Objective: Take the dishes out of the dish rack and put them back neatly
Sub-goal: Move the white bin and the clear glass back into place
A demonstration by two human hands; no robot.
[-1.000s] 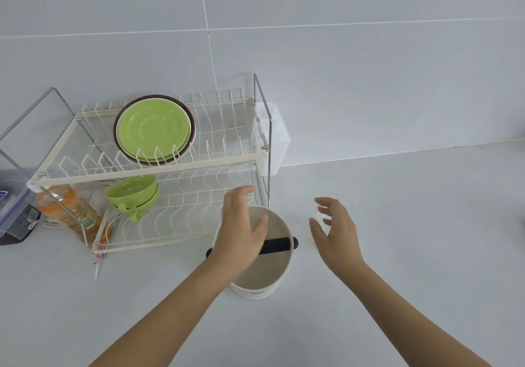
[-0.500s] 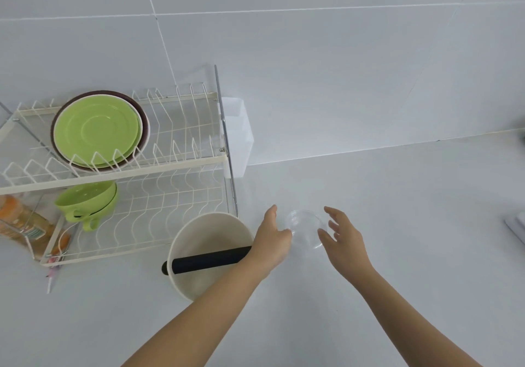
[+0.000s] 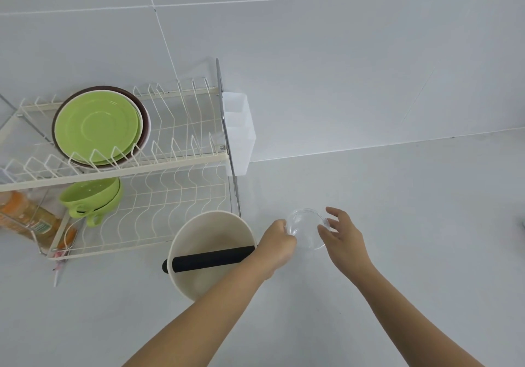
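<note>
Left hand (image 3: 279, 243): fingers curled onto the left rim of the clear glass bowl (image 3: 306, 229), apparently gripping it.
Right hand (image 3: 345, 240): fingers spread, fingertips touching the bowl's right rim; whether they clamp it is hard to tell.
Glass bowl: on the white counter (image 3: 397, 224), between the 2 hands.
White container (image 3: 210, 256): just left of the left hand, a black bar (image 3: 210, 258) across its mouth.
Dish rack (image 3: 159, 168): 2 tiers, behind the container.
Lower tier: green cups (image 3: 91, 199) stacked.
Upper tier: green plates (image 3: 96, 126) standing in the slots.
</note>
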